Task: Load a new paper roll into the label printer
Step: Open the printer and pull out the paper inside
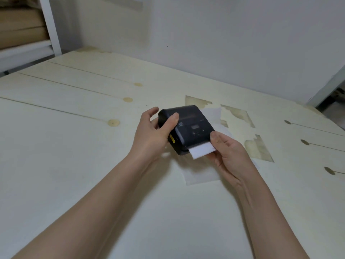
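A small black label printer (190, 128) with a little screen and buttons on top is held just above the pale table (74, 146). My left hand (155, 133) grips its left side, thumb on the lid. A white strip of paper (202, 151) sticks out of the printer's near slot. My right hand (229, 152) pinches that strip at its right end, thumb against the printer's corner. The lid looks closed; the roll inside is hidden.
A loose white sheet (201, 174) lies on the table under the printer, and another white piece (212, 113) shows behind it. Brownish stained patches (259, 150) mark the table to the right. A white shelf frame (50, 27) stands at the back left.
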{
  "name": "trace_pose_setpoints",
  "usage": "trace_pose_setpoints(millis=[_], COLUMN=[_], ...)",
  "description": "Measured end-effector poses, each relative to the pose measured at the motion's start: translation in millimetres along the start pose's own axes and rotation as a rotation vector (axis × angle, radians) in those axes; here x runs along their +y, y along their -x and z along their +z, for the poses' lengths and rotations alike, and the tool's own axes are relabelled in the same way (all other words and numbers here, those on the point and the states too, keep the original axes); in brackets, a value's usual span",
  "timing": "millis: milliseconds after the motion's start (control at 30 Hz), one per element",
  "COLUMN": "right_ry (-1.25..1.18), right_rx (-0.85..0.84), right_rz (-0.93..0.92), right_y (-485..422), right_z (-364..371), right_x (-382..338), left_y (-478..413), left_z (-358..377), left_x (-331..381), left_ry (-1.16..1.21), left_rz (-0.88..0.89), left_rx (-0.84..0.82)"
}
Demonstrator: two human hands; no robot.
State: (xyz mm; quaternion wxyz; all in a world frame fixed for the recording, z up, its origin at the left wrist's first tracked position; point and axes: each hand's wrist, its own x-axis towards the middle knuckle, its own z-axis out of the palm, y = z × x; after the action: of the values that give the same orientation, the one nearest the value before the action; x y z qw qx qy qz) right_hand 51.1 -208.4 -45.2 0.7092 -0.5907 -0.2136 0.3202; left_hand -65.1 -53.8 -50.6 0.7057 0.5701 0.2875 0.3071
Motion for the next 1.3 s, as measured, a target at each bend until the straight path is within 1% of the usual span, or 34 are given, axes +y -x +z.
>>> trace_pose_setpoints(millis=[67,200,333,433,500,567,667,733,833,1000,1167,1300], right_ry=[0.104,0.274,0.518,0.582,0.651,0.688,0.722,0.729,0.718,0.656,0.596,0.59], right_rx=[0.017,0.033,0.081,0.099,0.131,0.139,0.13,0.119,0.113,0.15,0.148,0.144], right_rz=[0.02,0.031,-0.058,-0.063,-0.066,-0.074,-0.077,-0.083,-0.081,-0.054,-0.075,-0.098], right_y=[2.7,10.1,15.7,19.3,19.9,20.4,21.3,22.5,23.3,21.2,17.9,19.0], right_z=[2.4,12.4,16.5,17.1,17.3,17.6,16.6,16.0,14.7,14.8,16.1,15.7], right_x=[2.8,7.3,6.3,6.9,7.4,6.6,6.5,6.3,5.7,6.2,9.5,8.3], left_y=[-0.4,1.6,-0.6,-0.6,1.6,4.2,6.3,5.8,3.7,3.9,3.7,0.5], left_z=[-5.7,-14.4,-21.6,-22.5,-24.5,-28.1,-36.7,-42.3,-45.7,-43.5,-40.9,-36.1], left_x=[-2.4,-3.2,-5.5,-5.8,-1.2,5.5,12.0,12.4,11.7,10.2,8.5,10.7], left_ry=[-0.036,-0.193,-0.216,-0.299,-0.416,-0.514,-0.623,-0.639,-0.657,-0.711,-0.664,-0.618], left_rz=[0.033,0.118,0.098,0.115,0.142,0.151,0.098,0.082,0.135,0.242,0.256,0.21], left_rx=[0.023,0.093,0.087,0.065,-0.017,-0.162,-0.359,-0.41,-0.383,-0.32,-0.246,-0.162])
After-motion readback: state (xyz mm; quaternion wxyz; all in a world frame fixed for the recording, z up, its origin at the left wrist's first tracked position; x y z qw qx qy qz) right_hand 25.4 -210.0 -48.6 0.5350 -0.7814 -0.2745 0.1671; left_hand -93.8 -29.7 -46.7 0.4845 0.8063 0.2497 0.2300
